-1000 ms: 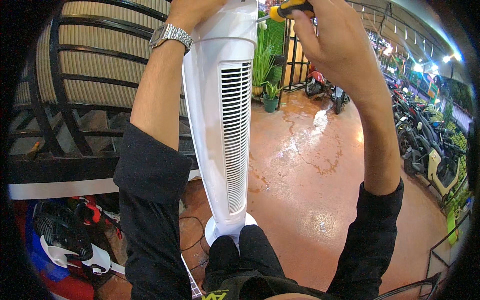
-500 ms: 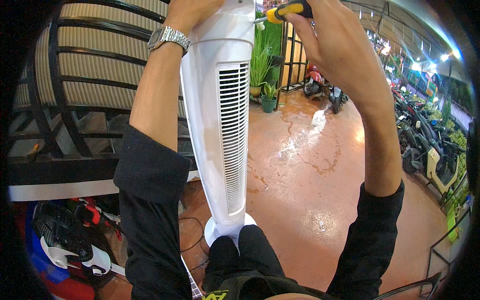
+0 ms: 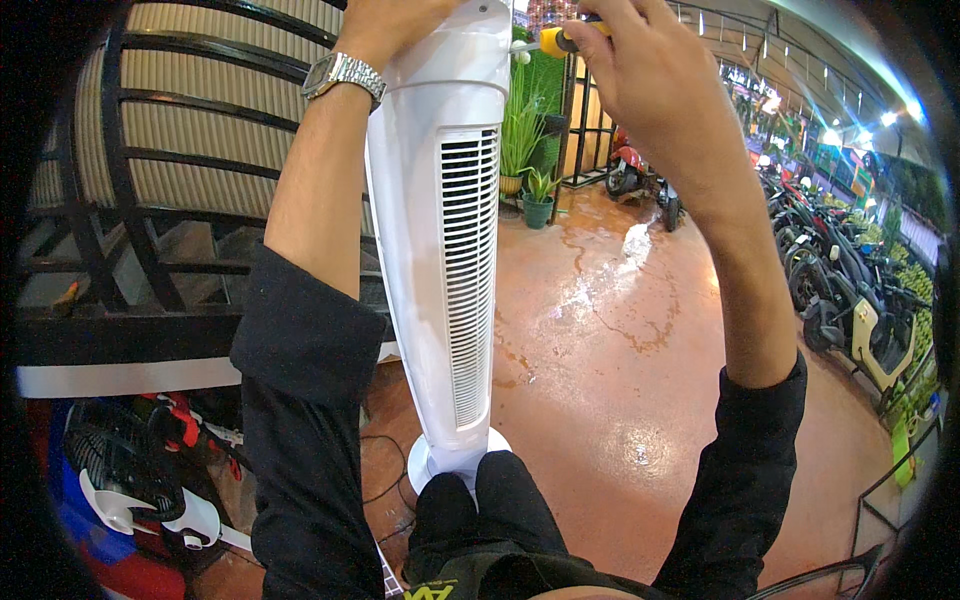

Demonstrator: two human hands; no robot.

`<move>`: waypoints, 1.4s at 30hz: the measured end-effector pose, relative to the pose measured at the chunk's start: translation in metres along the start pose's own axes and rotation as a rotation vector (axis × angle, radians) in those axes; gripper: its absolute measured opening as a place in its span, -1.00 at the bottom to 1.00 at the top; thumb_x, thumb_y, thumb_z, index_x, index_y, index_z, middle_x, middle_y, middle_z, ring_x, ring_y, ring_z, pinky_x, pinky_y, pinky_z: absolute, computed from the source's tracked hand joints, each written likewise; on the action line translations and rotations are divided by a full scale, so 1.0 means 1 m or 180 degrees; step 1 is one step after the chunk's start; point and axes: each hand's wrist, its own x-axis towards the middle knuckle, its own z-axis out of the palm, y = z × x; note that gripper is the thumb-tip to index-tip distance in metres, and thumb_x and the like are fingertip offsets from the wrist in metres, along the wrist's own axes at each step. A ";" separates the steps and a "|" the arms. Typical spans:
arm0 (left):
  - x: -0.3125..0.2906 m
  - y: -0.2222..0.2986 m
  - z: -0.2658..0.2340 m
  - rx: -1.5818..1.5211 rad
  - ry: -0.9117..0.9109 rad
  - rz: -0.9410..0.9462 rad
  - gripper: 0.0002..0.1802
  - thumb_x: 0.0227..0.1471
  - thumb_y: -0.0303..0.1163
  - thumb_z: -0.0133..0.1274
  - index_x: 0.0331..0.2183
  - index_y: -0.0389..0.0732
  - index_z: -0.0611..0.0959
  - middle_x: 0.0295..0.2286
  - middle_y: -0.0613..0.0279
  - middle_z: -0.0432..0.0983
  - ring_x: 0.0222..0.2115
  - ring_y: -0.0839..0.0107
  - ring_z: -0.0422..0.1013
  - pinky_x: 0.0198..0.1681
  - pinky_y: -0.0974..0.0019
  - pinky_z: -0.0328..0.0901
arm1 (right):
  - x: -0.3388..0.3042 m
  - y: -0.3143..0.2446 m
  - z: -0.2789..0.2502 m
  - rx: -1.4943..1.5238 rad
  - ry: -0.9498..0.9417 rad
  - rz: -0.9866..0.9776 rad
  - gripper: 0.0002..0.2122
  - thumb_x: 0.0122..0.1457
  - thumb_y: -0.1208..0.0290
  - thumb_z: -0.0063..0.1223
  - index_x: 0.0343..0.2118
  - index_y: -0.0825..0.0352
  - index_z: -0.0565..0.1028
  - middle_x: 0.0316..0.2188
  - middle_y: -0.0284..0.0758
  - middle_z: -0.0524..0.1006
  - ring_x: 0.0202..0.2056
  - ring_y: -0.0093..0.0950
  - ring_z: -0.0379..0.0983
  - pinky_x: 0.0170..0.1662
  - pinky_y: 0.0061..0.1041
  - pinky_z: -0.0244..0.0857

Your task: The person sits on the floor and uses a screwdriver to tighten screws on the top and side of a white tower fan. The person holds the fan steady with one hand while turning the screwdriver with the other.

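Observation:
A tall white tower fan (image 3: 420, 200) with a slatted grille (image 3: 468, 270) stands upright in front of me on its round base (image 3: 500, 440). My left hand (image 3: 395, 28) lies against the top of the fan; its fingers run out past the upper edge. My right hand (image 3: 650, 75) grips a screwdriver (image 3: 552, 42) with a yellow and black handle. The shaft points left toward the upper right side of the fan. Whether its tip touches a screw I cannot make out. A small round screw or hole (image 3: 483, 7) shows near the fan's top.
Black railings (image 3: 190, 170) and a dark ledge rise at left. Below them sits a black and white fan (image 3: 130, 470), with a dark cable (image 3: 385, 440) on the reddish floor (image 3: 620, 400). Potted plants (image 3: 538, 200) stand behind the tower fan; parked motorcycles (image 3: 830, 270) line the right.
My right hand has shifted slightly left, and its fingers now cover more of the screwdriver's handle. The screwdriver sits a little lower. My left hand stays at the fan's top.

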 end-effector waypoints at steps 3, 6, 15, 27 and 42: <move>0.002 -0.002 -0.001 0.0017 0.0009 0.0023 -0.25 -0.06 -0.04 0.31 0.03 -0.41 0.58 -0.02 -0.17 0.52 0.03 0.00 0.45 0.15 0.13 0.31 | -0.003 -0.004 -0.008 0.0234 0.0082 0.0240 -0.69 0.28 0.45 -0.03 0.03 0.47 0.33 -0.16 0.14 0.46 -0.26 0.09 0.52 -0.14 -0.05 0.39; 0.000 0.002 0.010 -0.0108 0.0020 0.0017 -0.26 -0.06 -0.05 0.31 0.03 -0.40 0.58 -0.03 -0.17 0.52 0.02 0.00 0.45 0.15 0.12 0.31 | -0.009 0.008 -0.009 0.0405 -0.0129 0.0300 -0.71 0.28 0.46 -0.04 0.01 0.48 0.34 -0.20 0.15 0.48 -0.27 0.08 0.52 -0.15 -0.04 0.39; 0.000 -0.003 -0.002 0.0001 0.0026 0.0023 -0.26 -0.06 -0.06 0.31 0.04 -0.39 0.58 -0.03 -0.17 0.51 0.04 0.00 0.44 0.16 0.13 0.30 | 0.000 -0.005 -0.006 0.0214 -0.0316 0.0702 -0.72 0.29 0.49 -0.09 0.01 0.53 0.32 -0.21 0.18 0.48 -0.28 0.09 0.52 -0.14 -0.03 0.38; 0.001 -0.003 -0.004 -0.0026 -0.0044 0.0067 -0.24 -0.05 -0.06 0.31 0.04 -0.44 0.56 -0.01 -0.21 0.50 0.05 0.00 0.43 0.17 0.13 0.29 | -0.003 -0.003 -0.004 0.0083 -0.0253 0.0485 -0.74 0.27 0.53 -0.10 -0.02 0.51 0.33 -0.19 0.16 0.47 -0.25 0.08 0.50 -0.21 -0.07 0.39; 0.000 0.003 0.001 0.0023 -0.0057 0.0014 -0.24 -0.03 -0.05 0.29 0.05 -0.43 0.56 0.00 -0.16 0.50 0.05 0.01 0.43 0.17 0.13 0.29 | -0.011 0.004 -0.015 0.0043 -0.0270 0.0358 -0.73 0.34 0.39 -0.06 -0.02 0.48 0.32 -0.35 0.06 0.53 -0.31 0.02 0.54 -0.26 -0.11 0.40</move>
